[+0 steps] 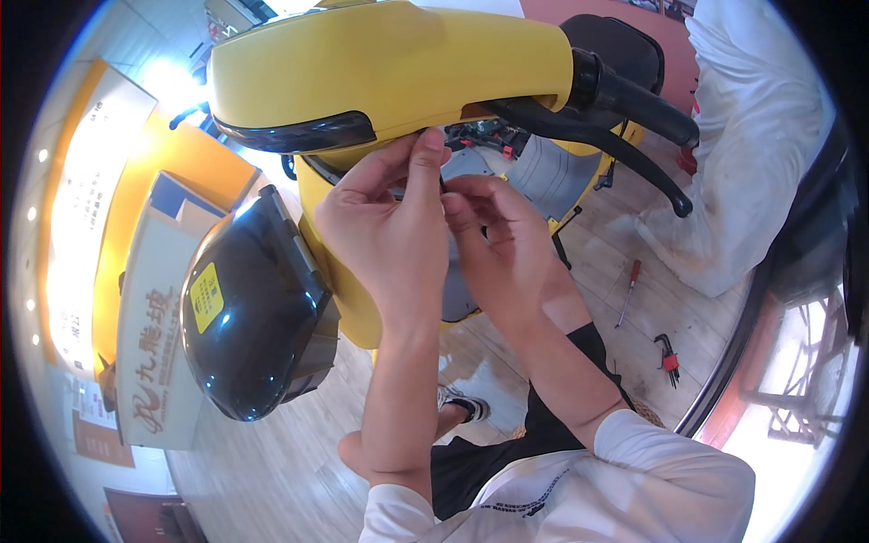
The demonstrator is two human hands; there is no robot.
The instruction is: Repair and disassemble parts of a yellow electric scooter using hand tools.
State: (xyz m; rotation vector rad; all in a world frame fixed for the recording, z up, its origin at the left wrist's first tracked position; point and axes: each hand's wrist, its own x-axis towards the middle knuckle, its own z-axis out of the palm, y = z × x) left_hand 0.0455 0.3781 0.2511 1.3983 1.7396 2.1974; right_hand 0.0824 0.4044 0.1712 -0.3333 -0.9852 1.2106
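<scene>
Both my hands are raised under the yellow handlebar cover [389, 68] of a scooter. My left hand [385, 217] is closed, its thumb and forefinger pinched together just below the cover's lower edge; what they grip is hidden. Close beside it, my right hand [498, 226] has its thumb and curled fingers pinched at a small dark piece [444, 185], too little of which shows to name. Above my right hand a black brake lever [597, 145] and a black handgrip [647, 109] stick out to the right. A dark lens strip [308, 133] runs along the cover's front.
A glossy black front part [258, 308] with a yellow sticker juts out left of the scooter's yellow body [358, 308]. On the wooden floor at right lie a red-handled screwdriver [629, 291] and a hex key set [668, 359]. White plastic sheeting [751, 136] covers something at upper right.
</scene>
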